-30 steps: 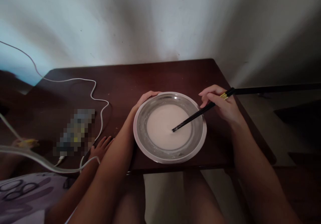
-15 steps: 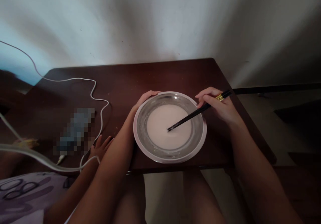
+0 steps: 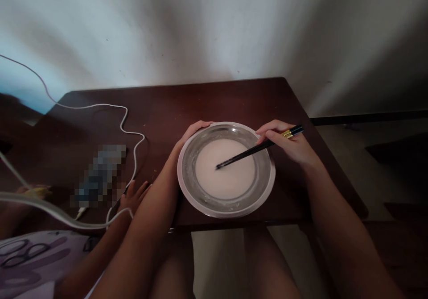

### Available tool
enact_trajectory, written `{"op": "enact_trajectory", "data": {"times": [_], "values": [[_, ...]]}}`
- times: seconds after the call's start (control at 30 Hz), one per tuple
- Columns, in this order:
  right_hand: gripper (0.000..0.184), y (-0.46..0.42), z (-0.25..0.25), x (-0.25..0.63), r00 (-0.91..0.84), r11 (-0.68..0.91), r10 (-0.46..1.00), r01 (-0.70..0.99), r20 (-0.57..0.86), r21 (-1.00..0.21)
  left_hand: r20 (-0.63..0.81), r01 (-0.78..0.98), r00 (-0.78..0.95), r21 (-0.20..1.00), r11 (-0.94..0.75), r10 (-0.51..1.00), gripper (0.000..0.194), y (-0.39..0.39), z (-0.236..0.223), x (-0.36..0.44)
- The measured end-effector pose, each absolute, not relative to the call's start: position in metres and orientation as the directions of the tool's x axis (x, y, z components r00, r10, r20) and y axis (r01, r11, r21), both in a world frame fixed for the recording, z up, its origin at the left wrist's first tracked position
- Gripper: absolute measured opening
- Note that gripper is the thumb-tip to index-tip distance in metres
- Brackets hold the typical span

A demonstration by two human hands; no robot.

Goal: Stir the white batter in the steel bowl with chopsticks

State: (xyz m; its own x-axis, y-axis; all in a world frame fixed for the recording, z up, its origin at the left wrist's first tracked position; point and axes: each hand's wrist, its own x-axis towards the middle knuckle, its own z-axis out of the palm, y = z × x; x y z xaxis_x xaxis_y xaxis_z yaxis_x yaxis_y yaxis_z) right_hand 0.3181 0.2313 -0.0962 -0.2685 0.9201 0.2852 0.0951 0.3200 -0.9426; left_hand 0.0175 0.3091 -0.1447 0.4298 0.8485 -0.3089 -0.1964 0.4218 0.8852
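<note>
Chopsticks point(image 3: 245, 155) swept leftward through the pale liquid point(image 3: 227, 183).
Over the past second I've watched my right hand point(image 3: 291, 148) edge inward, bringing the tips left of the liquid's middle, while the bowl point(image 3: 230, 206) stayed put near the tabletop's point(image 3: 187, 102) front edge; I judge this a stirring stroke under way. The right grip is closed around the chopsticks' upper part; my left hand point(image 3: 194, 129) lies against the far-left rim, its fingers partly hidden, so I can't tell how tightly it's closed.

Apparently a home, brown table point(image 3: 160, 111), marked wall point(image 3: 214, 31), metal bowl point(image 3: 264, 174)
</note>
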Motion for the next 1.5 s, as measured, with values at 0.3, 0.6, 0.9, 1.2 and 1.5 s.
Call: {"op": "enact_trajectory", "data": {"times": [0.3,0.6,0.9,1.2,1.5], "values": [[0.014,0.2349,-0.0991,0.325,-0.137,0.33,0.937,0.044,0.322,-0.943,-0.297,-0.19,0.448,0.89,0.415,0.843,0.02,0.3072,-0.1411,0.02],[0.01,0.2367,-0.0997,0.3243,-0.111,0.375,0.925,0.094,0.364,-0.922,-0.3,-0.208,0.439,0.883,0.42,0.847,0.016,0.3096,-0.1443,0.0179],[0.011,0.2303,-0.0952,0.3198,-0.247,0.322,0.924,0.094,0.292,-0.942,-0.3,-0.205,0.442,0.883,0.421,0.845,0.017,0.3103,-0.1453,0.017],[0.013,0.2355,-0.0986,0.3254,-0.125,0.338,0.936,0.071,0.328,-0.938,-0.3,-0.212,0.44,0.881,0.422,0.846,0.017,0.3072,-0.1425,0.0187],[0.012,0.2353,-0.0967,0.3241,-0.121,0.37,0.927,0.127,0.356,-0.92,-0.313,-0.195,0.424,0.885,0.423,0.85,0.02,0.3092,-0.1425,0.0191]]}}
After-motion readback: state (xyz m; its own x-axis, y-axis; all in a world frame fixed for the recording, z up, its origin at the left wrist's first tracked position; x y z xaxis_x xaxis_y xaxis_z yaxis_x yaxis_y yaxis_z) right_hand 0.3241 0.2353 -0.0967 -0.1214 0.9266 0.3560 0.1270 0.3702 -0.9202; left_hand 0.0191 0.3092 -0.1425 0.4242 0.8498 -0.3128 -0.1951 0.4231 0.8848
